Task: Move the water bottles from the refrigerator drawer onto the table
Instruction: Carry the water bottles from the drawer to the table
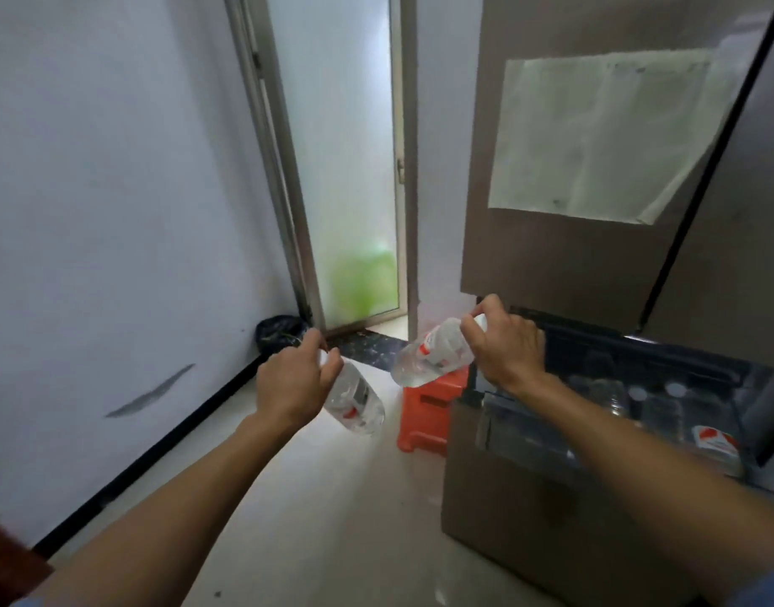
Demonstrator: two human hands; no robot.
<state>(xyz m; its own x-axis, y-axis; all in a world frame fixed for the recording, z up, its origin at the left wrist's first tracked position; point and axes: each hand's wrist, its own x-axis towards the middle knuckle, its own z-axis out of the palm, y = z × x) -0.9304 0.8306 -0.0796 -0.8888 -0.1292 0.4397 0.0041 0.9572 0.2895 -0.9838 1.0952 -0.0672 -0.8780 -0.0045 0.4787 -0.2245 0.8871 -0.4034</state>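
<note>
Left of the open refrigerator drawer (pixel 604 414), left hand (pixel 293 383) and right hand (pixel 505 343) each grip a water bottle (pixel 358 400) (pixel 433 357) by its neck, probably for carrying.

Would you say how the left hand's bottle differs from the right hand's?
The left bottle, in the left hand, hangs steeply; the right bottle, in the right hand, lies nearer level. The left bottle shows against floor, the right bottle against the orange stool. Both are clear, gripped at the top.

Clear bottles (pixel 356 398) with red-and-white labels; orange stool (pixel 429 409); brown fridge (pixel 564 168); white wall (pixel 113 190), black skirting (pixel 157 444).
</note>
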